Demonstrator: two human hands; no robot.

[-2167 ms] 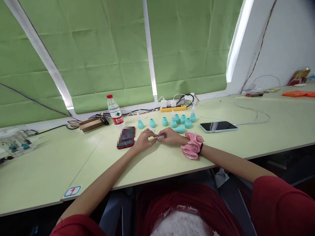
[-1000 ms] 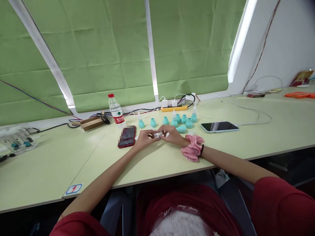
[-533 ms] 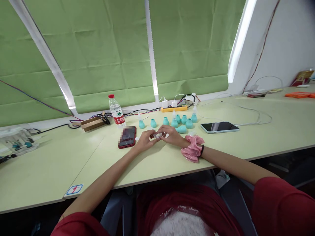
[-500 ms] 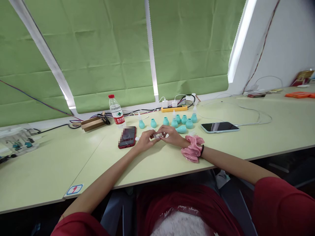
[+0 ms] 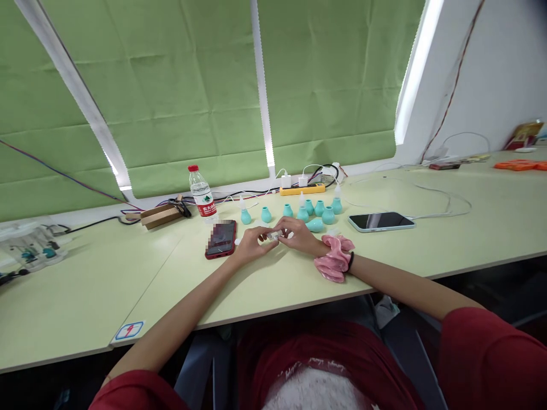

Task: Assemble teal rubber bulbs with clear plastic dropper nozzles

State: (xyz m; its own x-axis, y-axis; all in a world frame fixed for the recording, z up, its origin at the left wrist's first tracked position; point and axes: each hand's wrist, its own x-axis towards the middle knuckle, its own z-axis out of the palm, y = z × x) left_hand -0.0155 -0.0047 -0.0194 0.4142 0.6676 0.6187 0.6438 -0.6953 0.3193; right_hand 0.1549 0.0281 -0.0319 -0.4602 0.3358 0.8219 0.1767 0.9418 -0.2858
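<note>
A small clear piece (image 5: 275, 235) is at the centre of the frame, over the counter (image 5: 256, 296). The grip is closed on it from both sides: the left hand (image 5: 252, 243) and the right hand (image 5: 298, 235) each pinch it with the fingertips, probably because so small a part needs steadying at both ends. Its exact shape is too small to tell. Just beyond, the upright teal bulbs (image 5: 328, 215) seem grouped for easy reach. A red-cased phone (image 5: 220, 238) lies left of the hands, likely set aside.
</note>
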